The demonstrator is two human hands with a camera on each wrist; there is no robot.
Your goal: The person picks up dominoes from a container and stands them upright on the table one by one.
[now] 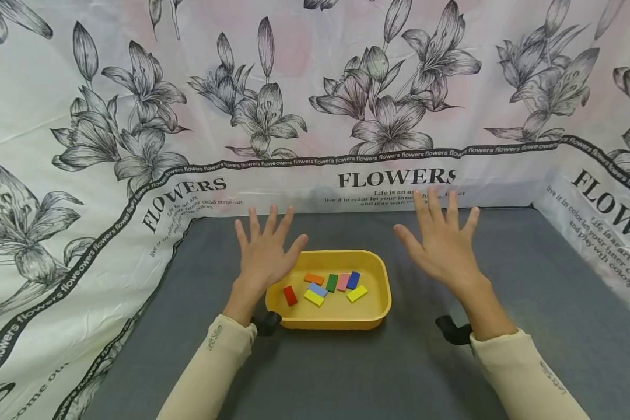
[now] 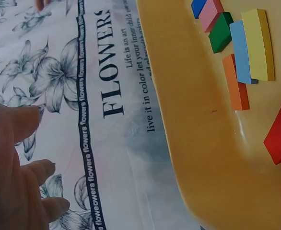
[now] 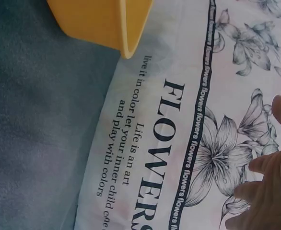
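A yellow plastic tray (image 1: pixel 331 324) stands on the grey table, holding several small coloured blocks. Among them are a red block (image 1: pixel 290 296), an orange block (image 1: pixel 314 279), a green block (image 1: pixel 332 283), a pink block (image 1: pixel 343 282) and a dark blue block (image 1: pixel 353 280). A light blue block (image 1: pixel 318 289) lies against a yellow block (image 1: pixel 314 298); another yellow block (image 1: pixel 357 293) is at the right. My left hand (image 1: pixel 265 254), fingers spread and holding nothing, overlaps the tray's left end in the head view. To the tray's right, my right hand (image 1: pixel 443 248) is likewise spread, with nothing in it.
Behind and beside the grey table (image 1: pixel 336 373) hangs a white cloth (image 1: pixel 294 198) printed with flowers and lettering. A black strap piece (image 1: pixel 266 324) shows at the left wrist, and a similar black piece (image 1: pixel 453 331) at the right wrist.
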